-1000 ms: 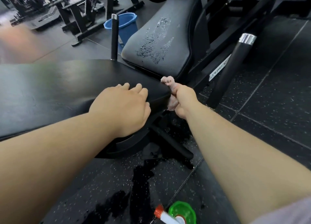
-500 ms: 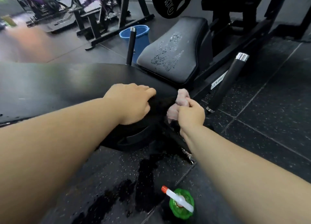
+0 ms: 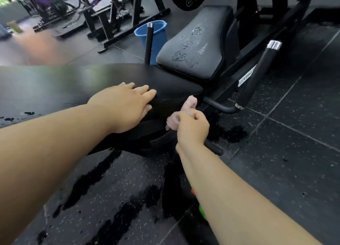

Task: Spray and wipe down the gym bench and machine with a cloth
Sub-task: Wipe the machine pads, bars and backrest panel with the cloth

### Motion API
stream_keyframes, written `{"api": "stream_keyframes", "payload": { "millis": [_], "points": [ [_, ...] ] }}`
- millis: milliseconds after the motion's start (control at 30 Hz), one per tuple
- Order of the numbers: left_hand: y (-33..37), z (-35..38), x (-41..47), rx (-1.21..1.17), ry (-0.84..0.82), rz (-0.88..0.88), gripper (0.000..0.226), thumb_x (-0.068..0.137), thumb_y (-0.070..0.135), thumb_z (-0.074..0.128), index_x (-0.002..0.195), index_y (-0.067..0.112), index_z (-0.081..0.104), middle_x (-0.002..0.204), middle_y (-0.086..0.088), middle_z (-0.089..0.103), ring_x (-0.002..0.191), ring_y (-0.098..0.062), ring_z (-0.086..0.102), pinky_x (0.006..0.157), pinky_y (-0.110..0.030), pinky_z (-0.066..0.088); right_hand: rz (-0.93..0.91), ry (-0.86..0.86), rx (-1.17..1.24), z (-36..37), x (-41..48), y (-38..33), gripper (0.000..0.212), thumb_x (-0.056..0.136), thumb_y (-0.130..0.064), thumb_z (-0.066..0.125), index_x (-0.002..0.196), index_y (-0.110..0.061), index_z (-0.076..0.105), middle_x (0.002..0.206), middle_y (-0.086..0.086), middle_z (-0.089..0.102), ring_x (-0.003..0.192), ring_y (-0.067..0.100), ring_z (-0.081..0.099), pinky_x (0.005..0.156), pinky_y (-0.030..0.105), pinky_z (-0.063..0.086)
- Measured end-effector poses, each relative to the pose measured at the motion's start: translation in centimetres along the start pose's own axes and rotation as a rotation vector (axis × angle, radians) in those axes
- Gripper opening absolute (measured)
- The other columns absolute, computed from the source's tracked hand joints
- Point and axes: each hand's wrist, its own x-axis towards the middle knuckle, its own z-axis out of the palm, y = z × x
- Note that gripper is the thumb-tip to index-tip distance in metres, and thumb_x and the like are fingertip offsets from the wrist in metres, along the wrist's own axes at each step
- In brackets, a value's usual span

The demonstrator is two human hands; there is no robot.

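Since half a second ago, the fingers of the left hand have uncurled from the end edge of the bench pad and lie straight on top of it. The right hand has dropped a little below that edge with the pink cloth. The spray bottle has slipped almost wholly behind the right forearm, and only a sliver of green and a speck of red show. It stands nearest, on the rubber floor, among dark wet patches that run under the bench. Above these, the right hand's fingers curl round the bunched cloth, whose loose end sticks up just beside the pad's right end corner, against the side and underside there. The left hand is spread and pressed palm-down near the same corner, seemingly as a brace. The top of the bench pad looks dry except for a few drops at its left edge. The step in hand therefore appears to be wiping the pad's end and the frame below it. Farther on, the grey seat pad of the machine carries unwiped spray. A blue bucket stands behind it. The next move probably calls for lifting the cloth clear of the corner, reaching across to the seat pad and sweeping it flat through the droplets. No fresh spraying seems needed there.
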Motion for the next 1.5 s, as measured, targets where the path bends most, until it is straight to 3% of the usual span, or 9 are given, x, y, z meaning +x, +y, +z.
{"api": "stream_keyframes", "payload": {
  "millis": [167,367,600,833,967,1067,1233,1333,1500],
  "points": [
    [0.1,0.1,0.1,0.005,0.015,-0.002,0.052,0.103,0.041,0.017,0.149,0.02,0.025,0.149,0.0,0.038,0.132,-0.028,0.041,0.112,-0.043,0.032,-0.115,0.076,0.035,0.8,4.0,0.8,0.023,0.062,-0.028,0.042,0.079,-0.038,0.054,0.111,-0.006,0.066,0.089,0.031,0.063,0.085,0.046,0.055],
    [0.0,0.2,0.2,-0.012,0.022,-0.005,0.047,0.101,0.04,0.021,0.142,0.019,0.034,0.142,-0.001,0.045,0.125,-0.028,0.047,0.105,-0.045,0.039,-0.194,-0.071,-0.111,2.3,-3.6,1.5,0.016,0.072,-0.023,0.045,0.071,-0.032,0.058,0.108,0.001,0.06,0.083,0.021,0.058,0.082,0.041,0.053],
    [0.4,-0.5,0.1,-0.096,0.0,-0.059,0.049,0.102,0.035,0.025,0.148,0.022,0.033,0.154,0.0,0.038,0.135,-0.03,0.042,0.112,-0.044,0.032,-0.13,-0.05,0.085,-0.1,-1.0,-0.5,0.027,0.088,-0.005,0.047,0.067,-0.022,0.046,0.045,-0.006,0.044,0.043,0.013,0.041,0.048,0.027,0.034],
    [0.5,-1.3,-0.3,-0.165,0.032,-0.07,0.051,0.099,0.025,0.033,0.151,0.025,0.033,0.158,0.003,0.033,0.14,-0.023,0.038,0.112,-0.036,0.032,-0.087,-0.081,0.028,1.5,-3.0,0.3,0.028,0.085,-0.002,0.05,0.069,-0.024,0.052,0.052,-0.004,0.053,0.045,0.015,0.047,0.048,0.025,0.041],
    [0.5,-1.7,-2.0,-0.163,0.08,-0.043,0.054,0.094,0.021,0.039,0.148,0.029,0.038,0.155,0.007,0.038,0.136,-0.021,0.043,0.105,-0.039,0.041,-0.181,-0.295,-0.18,2.1,-7.7,3.1,0.018,0.076,-0.027,0.049,0.085,-0.031,0.064,0.103,0.002,0.066,0.088,0.02,0.064,0.082,0.037,0.055],
    [-0.1,-1.4,-4.0,-0.034,0.046,-0.043,0.061,0.095,0.035,0.039,0.153,0.034,0.022,0.16,0.01,0.024,0.143,-0.018,0.033,0.107,-0.04,0.04,-0.293,-0.176,-0.144,0.7,-5.5,1.6,0.013,0.071,-0.029,0.049,0.072,-0.029,0.062,0.09,0.007,0.066,0.077,0.031,0.063,0.071,0.044,0.055],
    [-2.6,-1.3,-6.7,0.045,-0.01,-0.191,0.073,0.093,0.061,0.038,0.155,0.032,0.011,0.161,0.011,0.022,0.144,-0.02,0.03,0.111,-0.04,0.036,-0.183,-0.067,-0.05,0.0,-0.9,-0.8,0.02,0.086,-0.005,0.042,0.073,-0.021,0.04,0.065,0.012,0.033,0.051,0.023,0.03,0.044,0.031,0.032],
    [-2.4,-1.4,-6.2,-0.043,-0.052,-0.182,0.071,0.096,0.052,0.045,0.156,0.029,0.015,0.162,0.008,0.021,0.145,-0.023,0.03,0.113,-0.039,0.033,-0.203,-0.121,-0.142,2.0,-4.9,0.7,0.019,0.09,-0.005,0.055,0.091,-0.024,0.059,0.094,0.005,0.06,0.076,0.018,0.055,0.072,0.028,0.047],
    [-2.6,-2.0,-5.8,-0.181,-0.031,-0.204,0.064,0.096,0.032,0.052,0.154,0.027,0.026,0.16,0.01,0.024,0.145,-0.017,0.03,0.112,-0.033,0.03,-0.298,-0.327,-0.188,1.6,-9.7,2.3,0.014,0.09,-0.015,0.058,0.094,-0.022,0.07,0.115,-0.012,0.054,0.094,0.003,0.056,0.081,0.011,0.044]
  ]
}}
